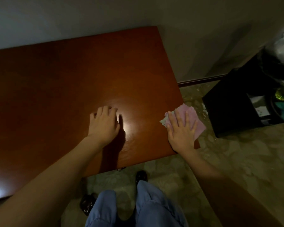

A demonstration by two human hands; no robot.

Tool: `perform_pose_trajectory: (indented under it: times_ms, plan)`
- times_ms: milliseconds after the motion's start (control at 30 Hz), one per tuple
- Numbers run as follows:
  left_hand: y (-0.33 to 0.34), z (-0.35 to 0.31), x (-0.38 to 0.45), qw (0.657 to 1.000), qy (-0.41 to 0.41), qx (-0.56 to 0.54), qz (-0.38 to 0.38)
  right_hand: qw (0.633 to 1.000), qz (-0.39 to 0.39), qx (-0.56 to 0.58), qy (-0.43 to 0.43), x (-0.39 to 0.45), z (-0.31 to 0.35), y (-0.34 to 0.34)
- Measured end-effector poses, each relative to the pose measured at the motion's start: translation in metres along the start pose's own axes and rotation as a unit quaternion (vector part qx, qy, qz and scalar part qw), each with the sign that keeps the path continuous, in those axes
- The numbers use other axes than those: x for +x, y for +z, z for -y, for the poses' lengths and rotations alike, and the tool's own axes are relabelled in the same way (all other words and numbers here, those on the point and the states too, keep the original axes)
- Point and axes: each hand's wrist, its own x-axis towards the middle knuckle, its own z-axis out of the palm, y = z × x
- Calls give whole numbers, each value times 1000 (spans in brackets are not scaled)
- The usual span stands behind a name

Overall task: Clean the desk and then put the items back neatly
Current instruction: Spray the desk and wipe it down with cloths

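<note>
Two hands on the desk (56, 76): right hand (181, 131) flat, fingers spread, pressing the pink cloth (189, 112) at the right edge; left hand (103, 123) resting, fingers loosely bent, holding nothing. Wiping underway; no items visible on top, putting back remains.

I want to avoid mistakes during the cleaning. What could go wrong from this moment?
1. The pink cloth hangs partly over the right edge of the desk, under the flat right hand; another outward stroke might push it off onto the floor.
2. The left hand rests directly on the glossy wood and may leave prints on the wiped surface.
</note>
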Motion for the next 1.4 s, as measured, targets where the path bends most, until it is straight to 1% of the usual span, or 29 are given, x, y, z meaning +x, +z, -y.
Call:
perform_pose_trajectory:
  times_ms: [133, 267, 367, 500, 600, 667, 767, 867, 1033, 1100, 1233, 1400]
  plan:
    - [1, 21, -7, 1000, -8, -3, -11, 1000, 3, -8, 14, -13, 21, 6]
    - [8, 57, -22, 999, -35, -13, -15, 1000, 11, -5, -14, -29, 68, 18]
    - [14, 97, -42, 998, -55, -27, -19, 999, 11, -7, -44, -43, 115, 33]
    - [28, 168, -75, 994, -97, -46, -27, 995, 21, -22, -95, -60, 184, 51]
    - [42, 234, -107, 989, -131, -60, -16, 989, 30, -28, -144, -76, 244, 62]
    - [51, 278, -131, 987, -150, -62, -5, 983, 57, -29, -171, -90, 289, 73]
    - [62, 345, -166, 980, -185, -71, -10, 974, 71, -45, -210, -109, 368, 92]
    - [70, 411, -198, 971, -223, -79, -13, 960, 108, -68, -249, -127, 450, 110]
    - [89, 510, -247, 950, -300, -89, -22, 931, 135, -77, -331, -157, 573, 136]
    - [96, 542, -267, 938, -331, -97, -19, 916, 140, -88, -365, -169, 617, 148]
    - [114, 594, -308, 916, -380, -126, -40, 886, 148, -95, -430, -194, 702, 171]
    - [143, 644, -361, 882, -441, -158, -49, 855, 134, -80, -495, -225, 792, 203]
